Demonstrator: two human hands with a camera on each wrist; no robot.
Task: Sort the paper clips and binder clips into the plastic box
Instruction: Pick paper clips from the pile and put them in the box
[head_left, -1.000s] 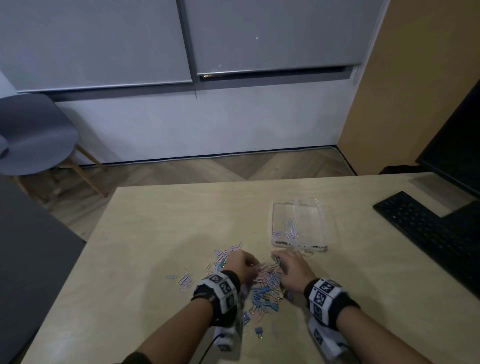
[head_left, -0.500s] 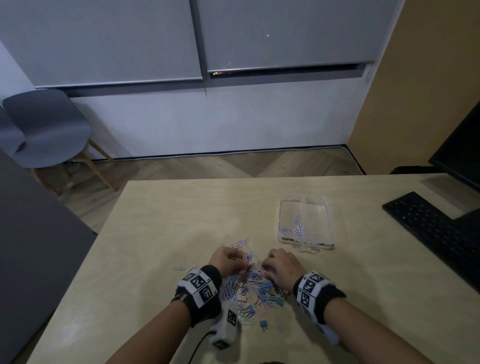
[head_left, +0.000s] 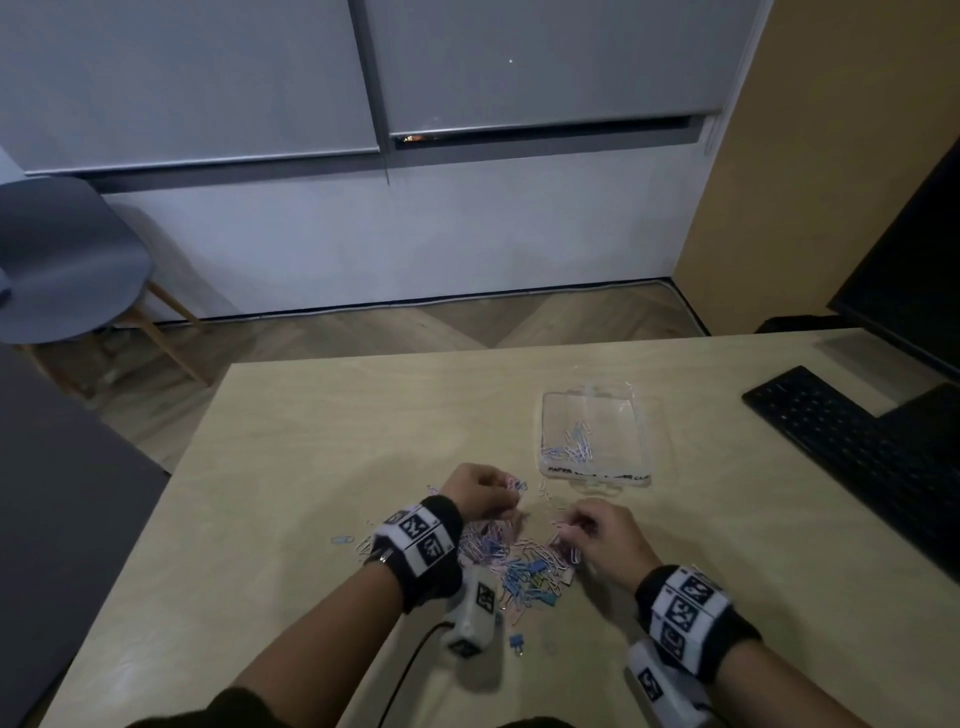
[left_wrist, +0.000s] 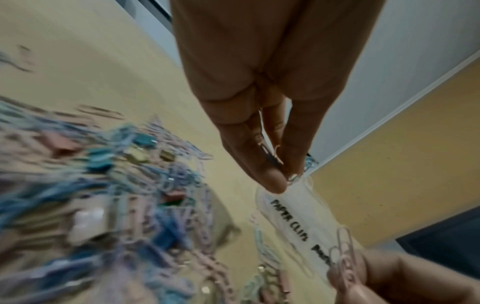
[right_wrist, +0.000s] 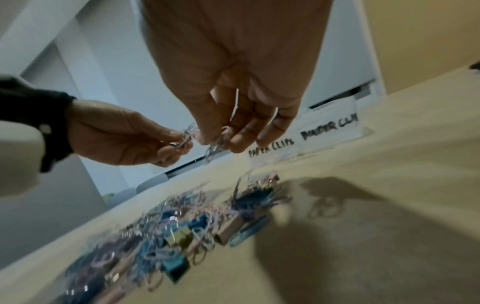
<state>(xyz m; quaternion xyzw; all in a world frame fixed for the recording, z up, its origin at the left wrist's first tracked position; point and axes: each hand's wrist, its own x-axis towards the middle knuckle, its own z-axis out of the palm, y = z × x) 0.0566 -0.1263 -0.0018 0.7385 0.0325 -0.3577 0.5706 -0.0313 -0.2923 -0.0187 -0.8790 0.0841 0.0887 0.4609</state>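
Observation:
A mixed pile of pastel paper clips and small binder clips (head_left: 519, 566) lies on the wooden table between my wrists. My left hand (head_left: 485, 491) hovers over the pile's far edge and pinches a few paper clips (left_wrist: 271, 157) between thumb and fingers. My right hand (head_left: 587, 530) is just right of the pile, lifted off the table, pinching a small bunch of paper clips (right_wrist: 215, 148). The clear plastic box (head_left: 597, 475) stands beyond both hands, marked "PAPER CLIPS" and "BINDER CLIPS" (right_wrist: 302, 134). Several paper clips (head_left: 571, 447) lie in its left half.
A lone blue binder clip (head_left: 516, 643) lies near the table's front. A few stray paper clips (head_left: 343, 540) sit left of the pile. A black keyboard (head_left: 852, 452) and a monitor (head_left: 914, 265) occupy the right side. A grey chair (head_left: 62, 265) stands off the table's left.
Both hands have lifted from the pile with paper clips pinched in them. The right hand has drawn apart to the right; the left has shifted toward the box.

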